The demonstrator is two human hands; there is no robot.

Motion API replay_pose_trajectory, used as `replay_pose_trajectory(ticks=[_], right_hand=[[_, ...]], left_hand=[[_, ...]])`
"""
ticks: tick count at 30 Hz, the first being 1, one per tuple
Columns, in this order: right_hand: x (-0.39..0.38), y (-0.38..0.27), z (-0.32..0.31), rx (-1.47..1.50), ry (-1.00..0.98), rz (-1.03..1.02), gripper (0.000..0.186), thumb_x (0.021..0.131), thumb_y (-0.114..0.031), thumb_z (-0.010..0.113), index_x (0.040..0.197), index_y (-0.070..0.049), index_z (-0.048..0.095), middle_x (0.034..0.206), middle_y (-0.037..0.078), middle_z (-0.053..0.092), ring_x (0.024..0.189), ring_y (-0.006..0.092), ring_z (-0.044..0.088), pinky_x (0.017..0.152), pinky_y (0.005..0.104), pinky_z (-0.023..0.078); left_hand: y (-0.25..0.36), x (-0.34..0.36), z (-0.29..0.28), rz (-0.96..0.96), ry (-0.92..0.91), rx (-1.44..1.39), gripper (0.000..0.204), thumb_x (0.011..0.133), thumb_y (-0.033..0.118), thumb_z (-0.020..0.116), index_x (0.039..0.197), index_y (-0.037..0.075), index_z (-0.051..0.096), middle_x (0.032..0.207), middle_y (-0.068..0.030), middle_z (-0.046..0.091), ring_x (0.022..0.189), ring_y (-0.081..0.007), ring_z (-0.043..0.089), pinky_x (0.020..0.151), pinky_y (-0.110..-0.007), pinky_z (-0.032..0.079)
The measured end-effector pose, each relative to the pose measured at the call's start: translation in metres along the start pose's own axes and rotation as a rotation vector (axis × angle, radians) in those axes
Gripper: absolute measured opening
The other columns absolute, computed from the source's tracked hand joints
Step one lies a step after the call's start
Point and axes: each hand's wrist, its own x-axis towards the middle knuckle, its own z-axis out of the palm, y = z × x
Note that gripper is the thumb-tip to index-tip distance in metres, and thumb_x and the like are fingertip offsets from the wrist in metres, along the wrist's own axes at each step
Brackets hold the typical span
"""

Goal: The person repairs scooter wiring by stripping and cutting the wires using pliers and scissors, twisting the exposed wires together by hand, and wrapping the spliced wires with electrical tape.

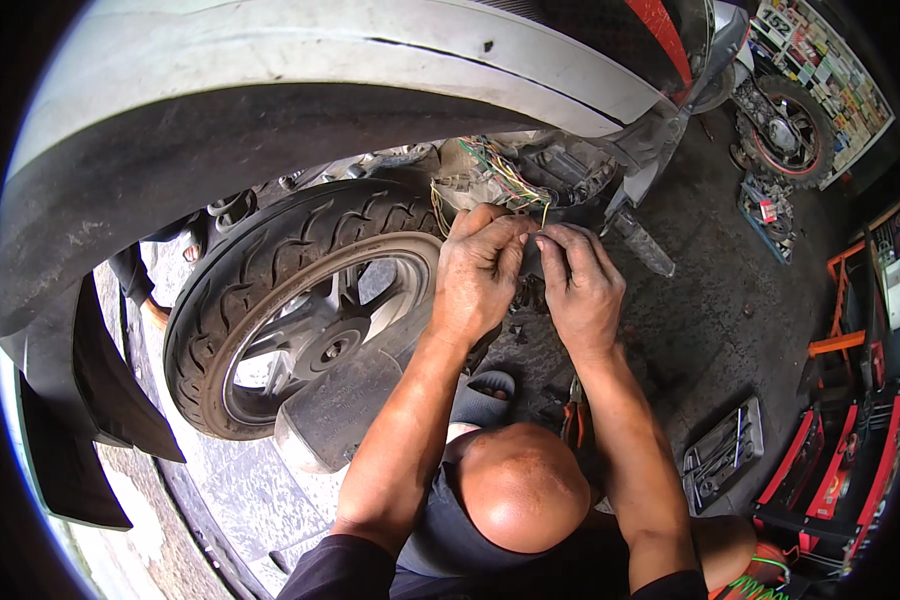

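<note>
My left hand (pixel 473 272) and my right hand (pixel 582 288) are raised close together, their fingertips almost meeting. Both are closed in a pinch. A thin yellow wire (pixel 545 212) runs down to the fingertips, and the fingers hide its end. Just beyond the hands, a loose bundle of coloured wires (pixel 510 178) hangs out from under the white body panel (pixel 390 50) of a scooter. Left of my left hand is the scooter's wheel (pixel 335 345) with a black treaded tyre (pixel 210 335).
Pliers with orange handles (pixel 573 420) lie below my right forearm. A tool tray (pixel 725 455) sits on the dark floor, beside a red and black tool rack (pixel 835 465). Another wheel (pixel 790 130) stands at the far right. Part of another person's arm (pixel 155 312) shows behind the tyre.
</note>
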Motion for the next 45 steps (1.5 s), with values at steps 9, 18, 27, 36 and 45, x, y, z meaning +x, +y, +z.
replay_pose_trajectory(ticks=[9, 18, 27, 36, 45], right_hand=[[0.008, 0.007, -0.003, 1.329, -0.200, 1.354, 0.019, 0.099, -0.022, 0.063, 0.101, -0.004, 0.070, 0.084, 0.009, 0.071, 0.065, 0.0207, 0.066, 0.056, 0.0311, 0.050], [-0.011, -0.006, 0.003, 0.042, -0.007, 0.164, 0.016, 0.095, -0.002, 0.068, 0.111, 0.000, 0.066, 0.102, 0.015, 0.071, 0.088, 0.0316, 0.074, 0.076, 0.0386, 0.061], [-0.001, -0.012, 0.008, 0.076, 0.007, 0.294, 0.010, 0.097, -0.009, 0.067, 0.104, -0.002, 0.070, 0.094, 0.012, 0.072, 0.079, 0.0249, 0.071, 0.068, 0.0351, 0.056], [-0.002, -0.005, 0.001, 1.096, -0.088, 0.991, 0.015, 0.104, -0.011, 0.056, 0.107, -0.001, 0.067, 0.087, 0.006, 0.070, 0.062, 0.0096, 0.063, 0.054, 0.0272, 0.051], [0.000, -0.006, 0.001, 0.001, 0.024, 0.061, 0.018, 0.097, -0.009, 0.068, 0.114, -0.002, 0.067, 0.098, 0.016, 0.072, 0.085, 0.0389, 0.072, 0.073, 0.0403, 0.059]], left_hand=[[-0.001, -0.001, 0.001, 0.003, -0.007, 0.011, 0.013, 0.095, 0.000, 0.068, 0.106, 0.000, 0.076, 0.099, -0.0125, 0.070, 0.094, -0.0273, 0.067, 0.083, -0.037, 0.054], [0.000, 0.000, 0.001, -0.018, 0.016, -0.020, 0.016, 0.088, 0.000, 0.069, 0.103, 0.003, 0.076, 0.098, -0.0129, 0.069, 0.093, -0.0340, 0.062, 0.083, -0.042, 0.051], [0.001, 0.001, 0.001, 0.022, 0.014, 0.021, 0.016, 0.090, 0.001, 0.069, 0.104, 0.003, 0.076, 0.097, -0.0127, 0.069, 0.093, -0.0317, 0.064, 0.082, -0.040, 0.052], [0.000, 0.001, 0.000, 0.020, 0.000, 0.041, 0.014, 0.094, 0.000, 0.069, 0.106, 0.000, 0.076, 0.096, -0.0124, 0.069, 0.091, -0.0269, 0.066, 0.081, -0.035, 0.053], [0.003, 0.001, 0.000, 0.012, -0.003, 0.031, 0.015, 0.092, 0.000, 0.069, 0.105, 0.001, 0.076, 0.098, -0.0130, 0.069, 0.091, -0.0294, 0.065, 0.083, -0.038, 0.052]])
